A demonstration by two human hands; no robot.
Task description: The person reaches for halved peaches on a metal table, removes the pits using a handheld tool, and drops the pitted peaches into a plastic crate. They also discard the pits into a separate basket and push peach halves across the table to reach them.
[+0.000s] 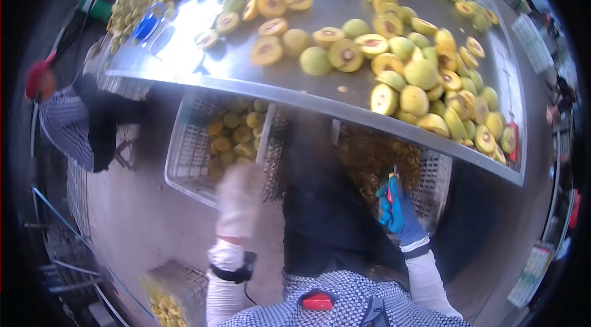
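My right hand [397, 209], in a blue glove, is closed around the red and yellow handle of a small knife [394, 178], its short blade pointing up and away from me. It hangs over a crate [434, 182] filled with brownish fruit scraps [385, 155]. My left hand [239, 201], in a pale glove, is smeared by motion near the front edge of a white plastic crate [178, 148]. Whole-looking and halved yellow-green fruit [231, 136] lies in that crate. The left fingers cannot be made out.
A metal table [295, 94] with a raised rim carries many halved fruits [345, 56], heaped at the right corner. A blue object [146, 27] lies at its left. Another crate of fruit [166, 310] stands on the floor. A person in a red cap [68, 121] sits at left.
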